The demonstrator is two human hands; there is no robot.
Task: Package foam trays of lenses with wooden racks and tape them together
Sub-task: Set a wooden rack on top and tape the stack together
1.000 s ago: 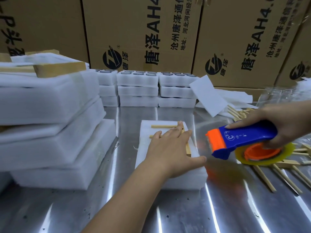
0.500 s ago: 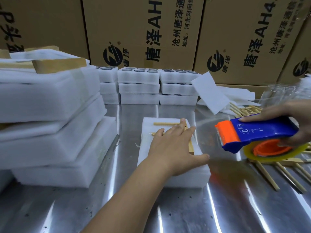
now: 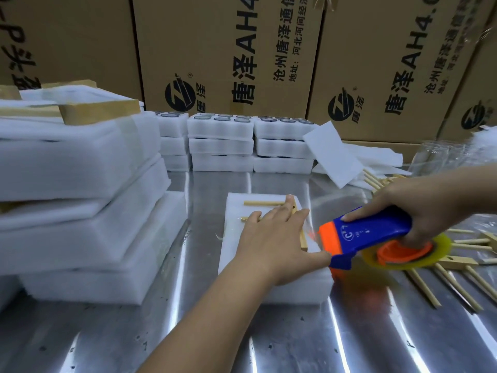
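Note:
A white foam tray stack (image 3: 236,254) lies on the metal table with a wooden rack (image 3: 262,203) on top. My left hand (image 3: 274,238) rests flat on the rack and foam, fingers spread, pressing down. My right hand (image 3: 427,208) grips a blue and orange tape dispenser (image 3: 371,235) with a yellowish tape roll (image 3: 408,257). The dispenser's orange nose touches the right side of the foam stack, beside my left thumb.
Taped foam bundles (image 3: 80,211) are piled at the left. Foam trays of lenses (image 3: 220,141) stand in stacks at the back, before cardboard boxes (image 3: 228,55). Loose foam sheets (image 3: 333,154) and wooden racks (image 3: 457,267) lie at the right, with clear glass pieces (image 3: 435,157) behind.
My right hand has brought the tape dispenser left and down until its nose meets the foam stack's right side. My left hand has stayed pressed on the rack.

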